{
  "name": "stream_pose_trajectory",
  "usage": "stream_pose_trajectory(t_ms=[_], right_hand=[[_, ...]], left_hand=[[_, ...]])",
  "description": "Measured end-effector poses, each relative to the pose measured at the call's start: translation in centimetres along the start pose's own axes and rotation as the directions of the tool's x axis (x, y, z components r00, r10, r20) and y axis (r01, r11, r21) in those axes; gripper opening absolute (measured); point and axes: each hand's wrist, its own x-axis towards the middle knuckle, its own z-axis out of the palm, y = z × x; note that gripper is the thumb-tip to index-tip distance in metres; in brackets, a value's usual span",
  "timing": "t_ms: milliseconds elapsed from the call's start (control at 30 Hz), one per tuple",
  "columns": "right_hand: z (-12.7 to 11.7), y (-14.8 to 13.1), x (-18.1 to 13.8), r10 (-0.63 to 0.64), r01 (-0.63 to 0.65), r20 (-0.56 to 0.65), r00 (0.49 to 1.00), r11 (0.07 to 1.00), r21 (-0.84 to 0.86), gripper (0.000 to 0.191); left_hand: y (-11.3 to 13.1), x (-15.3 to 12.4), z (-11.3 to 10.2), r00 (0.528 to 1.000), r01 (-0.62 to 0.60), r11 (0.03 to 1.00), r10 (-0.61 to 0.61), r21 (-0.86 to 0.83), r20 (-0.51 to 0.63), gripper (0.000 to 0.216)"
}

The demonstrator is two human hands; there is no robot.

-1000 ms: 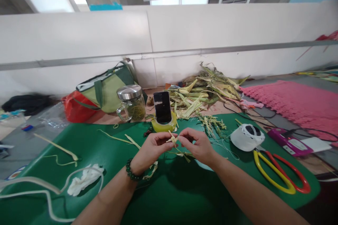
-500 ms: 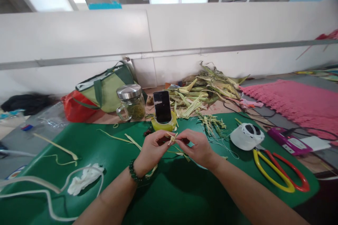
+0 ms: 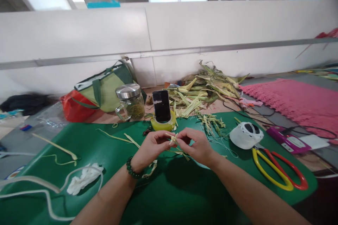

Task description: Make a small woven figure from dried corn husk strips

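husk piece [image 3: 173, 139] between left hand [image 3: 151, 146] and right hand [image 3: 198, 146], both grips clamped on it, above green surface [image 3: 179, 191]. bare room toward near edge; phone [image 3: 161, 105] close behind, scissors [image 3: 278, 169] by right edge.

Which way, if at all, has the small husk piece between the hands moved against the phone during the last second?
No. The husk piece, pinched between the left hand and right hand, sits just below the phone, as before.

Both hands [image 3: 174, 144] pinch a small husk piece [image 3: 173, 138] above the green mat [image 3: 171, 190].
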Motion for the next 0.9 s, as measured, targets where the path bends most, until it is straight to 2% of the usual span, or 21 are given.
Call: stream_pose_trajectory(t_ms=[133,267,367,467,633,767,900], right_hand=[[0.03,-0.22,0.14,0.079,-0.080,0.008,0.997,0.995,0.062,0.015],[-0.13,-0.13,0.33,0.160,-0.152,-0.022,0.987,0.966,0.208,0.014],[-0.36,0.09,0.45,0.212,-0.192,-0.036,0.977,0.937,0.290,0.016],[-0.52,0.16,0.53,0.209,-0.195,-0.027,0.978,0.946,0.259,0.018],[-0.40,0.08,0.61,0.187,-0.205,0.099,0.977,0.951,0.230,0.018],[-0.46,-0.03,0.73,0.195,-0.204,0.061,0.979,0.956,0.210,0.018],[-0.57,-0.28,0.72,0.168,-0.170,0.030,0.985,0.965,0.201,0.016]], left_hand=[[0.03,0.02,0.06,1.000,0.024,0.999,-0.024,-0.024,0.013,0.032],[0.08,-0.01,0.11,0.999,0.036,0.999,-0.036,-0.040,0.006,0.029],[0.10,-0.02,0.13,1.000,-0.010,0.997,0.010,-0.074,-0.006,0.026],[0.05,-0.04,0.20,0.992,-0.117,0.992,0.116,-0.038,-0.048,0.026],[-0.23,-0.22,0.52,0.952,-0.244,0.940,0.279,0.238,-0.128,0.022],[-0.32,-0.36,0.65,0.950,-0.262,0.924,0.297,0.278,-0.092,0.019],[-0.15,-0.37,0.60,0.971,-0.217,0.957,0.232,0.190,-0.058,0.023]])
